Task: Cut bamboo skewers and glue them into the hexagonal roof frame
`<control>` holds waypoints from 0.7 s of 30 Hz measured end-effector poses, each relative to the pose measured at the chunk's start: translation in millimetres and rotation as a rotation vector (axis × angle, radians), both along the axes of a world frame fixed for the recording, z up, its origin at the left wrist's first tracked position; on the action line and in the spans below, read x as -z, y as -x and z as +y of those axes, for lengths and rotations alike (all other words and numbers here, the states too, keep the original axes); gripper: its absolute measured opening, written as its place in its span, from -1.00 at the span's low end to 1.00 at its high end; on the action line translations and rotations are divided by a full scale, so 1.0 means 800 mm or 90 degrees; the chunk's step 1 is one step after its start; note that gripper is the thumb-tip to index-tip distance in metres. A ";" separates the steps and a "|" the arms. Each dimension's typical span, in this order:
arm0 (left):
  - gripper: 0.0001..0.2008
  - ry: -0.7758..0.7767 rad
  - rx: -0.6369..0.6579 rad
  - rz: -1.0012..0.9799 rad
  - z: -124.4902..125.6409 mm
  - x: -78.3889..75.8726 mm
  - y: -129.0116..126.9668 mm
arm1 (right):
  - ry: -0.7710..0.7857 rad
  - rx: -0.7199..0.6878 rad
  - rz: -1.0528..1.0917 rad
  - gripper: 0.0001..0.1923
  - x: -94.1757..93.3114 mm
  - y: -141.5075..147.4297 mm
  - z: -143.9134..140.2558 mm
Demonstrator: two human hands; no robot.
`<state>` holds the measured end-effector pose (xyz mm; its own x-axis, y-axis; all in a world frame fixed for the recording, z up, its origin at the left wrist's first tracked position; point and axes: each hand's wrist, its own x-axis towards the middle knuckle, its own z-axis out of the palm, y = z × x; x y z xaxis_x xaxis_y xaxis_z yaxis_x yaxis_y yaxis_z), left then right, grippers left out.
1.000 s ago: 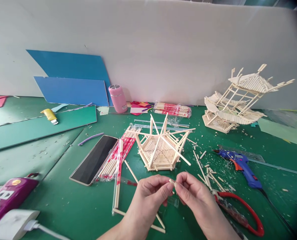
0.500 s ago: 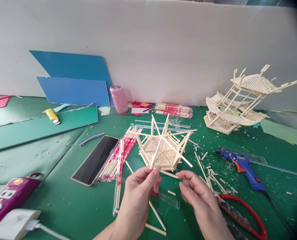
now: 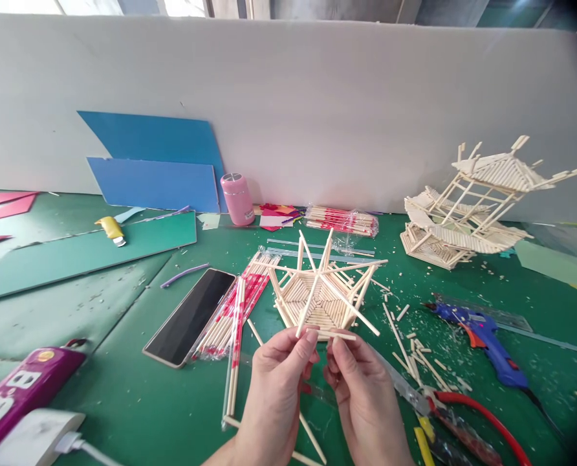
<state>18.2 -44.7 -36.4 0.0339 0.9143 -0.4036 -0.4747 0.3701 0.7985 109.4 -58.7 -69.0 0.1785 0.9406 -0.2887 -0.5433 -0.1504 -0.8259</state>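
Observation:
Both my hands are raised over the green mat, just in front of a hexagonal stick frame (image 3: 320,294). My left hand (image 3: 281,375) pinches one end of a short wooden stick (image 3: 337,334) between thumb and fingertips. My right hand (image 3: 359,382) touches the same stick from below, fingers curled under it. The stick lies roughly level, its right end free. Loose stick offcuts (image 3: 414,353) are scattered to the right of my right hand.
A phone (image 3: 189,317) and packs of wrapped sticks (image 3: 233,307) lie left of the frame. A blue glue gun (image 3: 482,336) and red-handled cutters (image 3: 463,414) lie at the right. A finished stick pavilion (image 3: 468,207) stands far right. A power strip (image 3: 21,395) sits at the near left.
The short piece held between both hands a second ago dropped away; my left hand now holds a longer stick, and my right hand has closed in under it. The view tilted upward slightly.

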 end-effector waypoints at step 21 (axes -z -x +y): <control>-0.70 -0.409 0.040 0.588 0.022 0.001 0.040 | -0.003 0.076 0.001 -0.79 -0.013 0.014 0.019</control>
